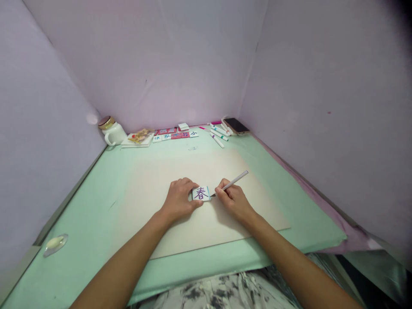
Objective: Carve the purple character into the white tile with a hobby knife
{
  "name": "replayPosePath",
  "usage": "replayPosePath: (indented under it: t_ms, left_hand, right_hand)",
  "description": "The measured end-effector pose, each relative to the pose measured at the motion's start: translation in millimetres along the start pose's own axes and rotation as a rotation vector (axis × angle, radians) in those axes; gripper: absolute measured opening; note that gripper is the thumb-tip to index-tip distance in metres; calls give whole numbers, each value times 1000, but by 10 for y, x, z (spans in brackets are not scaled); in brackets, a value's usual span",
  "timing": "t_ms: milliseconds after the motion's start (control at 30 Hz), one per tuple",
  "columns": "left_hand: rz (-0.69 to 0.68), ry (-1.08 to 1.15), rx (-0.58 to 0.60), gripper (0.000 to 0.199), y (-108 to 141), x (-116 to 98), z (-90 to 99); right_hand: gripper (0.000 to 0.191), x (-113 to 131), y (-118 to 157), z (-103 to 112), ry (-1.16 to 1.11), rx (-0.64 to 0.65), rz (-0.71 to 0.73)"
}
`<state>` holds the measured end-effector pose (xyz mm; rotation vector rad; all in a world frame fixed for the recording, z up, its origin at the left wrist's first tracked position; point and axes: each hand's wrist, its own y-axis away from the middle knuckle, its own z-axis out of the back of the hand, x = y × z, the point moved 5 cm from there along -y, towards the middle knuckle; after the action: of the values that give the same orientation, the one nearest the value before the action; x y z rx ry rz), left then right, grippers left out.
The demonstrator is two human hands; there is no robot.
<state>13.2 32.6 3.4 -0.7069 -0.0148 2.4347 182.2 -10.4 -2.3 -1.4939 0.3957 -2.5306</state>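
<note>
A small white square tile (200,194) with a purple Chinese character lies on the pale board (180,240). Blue colour runs along its right edge. My left hand (180,198) grips the tile between thumb and fingers from its left side. In my right hand (234,201) is a slim paintbrush (237,179) with a pale handle, held like a pen. Its dark tip points left, at or very close to the tile's right edge; I cannot tell whether they touch.
Along the back stand a white mug (115,134), a packet (140,136) on white pads, lettered tiles (175,135), a small white stack (183,126), several markers (219,134) and a phone (236,125). A small dish-like item (56,244) sits left on the green tablecloth (86,206).
</note>
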Motion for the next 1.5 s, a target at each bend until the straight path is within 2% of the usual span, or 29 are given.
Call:
replayPosePath:
  t_ms: [300, 533, 767, 1133, 1500]
  left_hand:
    - [5, 7, -2, 33, -10, 7, -4]
    - [1, 19, 0, 33, 2, -12, 4]
    - [0, 34, 4, 31, 10, -12, -10]
    - [-3, 68, 10, 30, 15, -19, -9]
    - [3, 66, 8, 30, 6, -34, -4]
  right_hand:
    - [26, 37, 35, 87, -44, -98, 10]
    - [27, -12, 34, 78, -51, -126, -6]
    - [26, -42, 33, 75, -45, -114, -29]
    - [28, 18, 31, 37, -17, -18, 4]
    - [28, -7, 15, 25, 25, -20, -25]
